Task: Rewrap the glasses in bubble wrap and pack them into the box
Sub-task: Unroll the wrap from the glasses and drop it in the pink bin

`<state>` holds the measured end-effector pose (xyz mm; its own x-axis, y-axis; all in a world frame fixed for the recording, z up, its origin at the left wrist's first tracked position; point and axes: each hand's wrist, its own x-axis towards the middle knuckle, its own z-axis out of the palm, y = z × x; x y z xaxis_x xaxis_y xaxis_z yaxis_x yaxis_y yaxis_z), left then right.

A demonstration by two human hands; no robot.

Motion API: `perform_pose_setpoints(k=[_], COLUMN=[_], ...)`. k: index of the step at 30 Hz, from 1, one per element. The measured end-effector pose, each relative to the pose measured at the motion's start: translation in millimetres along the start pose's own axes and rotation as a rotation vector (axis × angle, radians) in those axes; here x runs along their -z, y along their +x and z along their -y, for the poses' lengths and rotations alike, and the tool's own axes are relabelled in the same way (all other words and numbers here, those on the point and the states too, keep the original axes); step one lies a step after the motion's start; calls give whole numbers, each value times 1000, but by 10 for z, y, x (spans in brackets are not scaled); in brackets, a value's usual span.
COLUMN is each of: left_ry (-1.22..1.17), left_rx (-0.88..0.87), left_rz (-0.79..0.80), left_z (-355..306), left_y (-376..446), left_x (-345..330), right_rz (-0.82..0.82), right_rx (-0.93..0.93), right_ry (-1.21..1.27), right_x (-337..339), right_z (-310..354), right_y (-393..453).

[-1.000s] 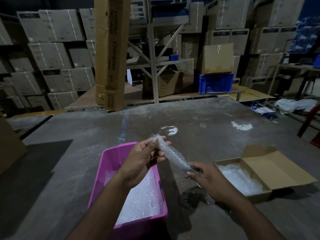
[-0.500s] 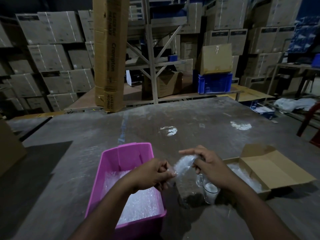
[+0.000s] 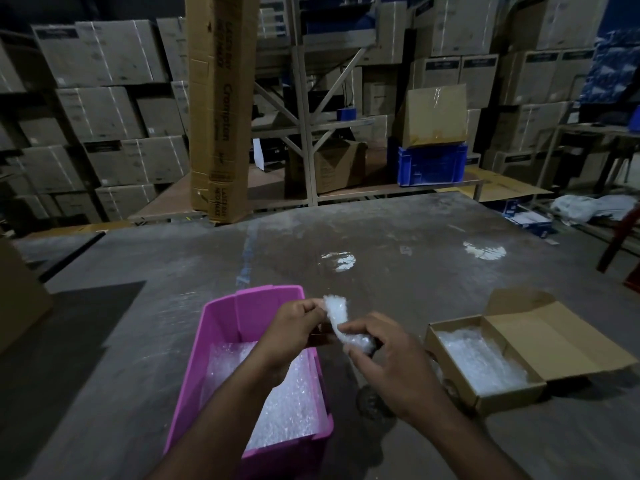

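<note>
A strip of bubble wrap (image 3: 337, 318) is stretched between both hands above the grey table. My left hand (image 3: 294, 332) pinches its upper end. My right hand (image 3: 384, 358) is curled round its lower part, where something dark is bundled inside; a glass cannot be made out there. The open cardboard box (image 3: 512, 396) sits to the right, lined with bubble wrap, lid flap folded back. A pink plastic bin (image 3: 221, 341) holding more bubble wrap stands under my left forearm.
Bare grey table (image 3: 398, 271) stretches ahead. A tall upright carton (image 3: 221, 109) stands at its far edge. Stacked cartons, a metal rack and a blue crate (image 3: 431, 166) fill the background. A dark mark shows on the table below my right hand.
The hands have risen and come closer together. The bubble wrap is bunched tighter between them. The glass seen under my right hand half a second ago is hidden now.
</note>
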<state>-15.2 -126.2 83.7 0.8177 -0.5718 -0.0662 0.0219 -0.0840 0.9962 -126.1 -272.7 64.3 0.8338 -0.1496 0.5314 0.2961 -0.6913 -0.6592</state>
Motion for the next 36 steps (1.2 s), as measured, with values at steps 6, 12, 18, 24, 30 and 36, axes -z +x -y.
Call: perform_pose_setpoints(k=[6, 12, 18, 24, 30, 36], left_ry=[-353, -118, -134, -414, -544, -469], left_rx=[75, -140, -167, -60, 23, 39], left_rz=[-11, -221, -382, -262, -63, 70], left_z=[58, 167, 227, 198, 119, 72], left_y=[38, 62, 108, 135, 80, -8], left_x=[19, 27, 15, 1, -8, -15], right_rz=[101, 106, 29, 149, 155, 53], right_rx=[-90, -114, -23, -90, -127, -168], right_ry=[0, 150, 158, 86, 19, -122], right_x=[-83, -62, -8, -43, -66, -28], right_z=[-63, -2, 100, 34, -121, -251], right_y=[-43, -66, -26, -65, -40, 41])
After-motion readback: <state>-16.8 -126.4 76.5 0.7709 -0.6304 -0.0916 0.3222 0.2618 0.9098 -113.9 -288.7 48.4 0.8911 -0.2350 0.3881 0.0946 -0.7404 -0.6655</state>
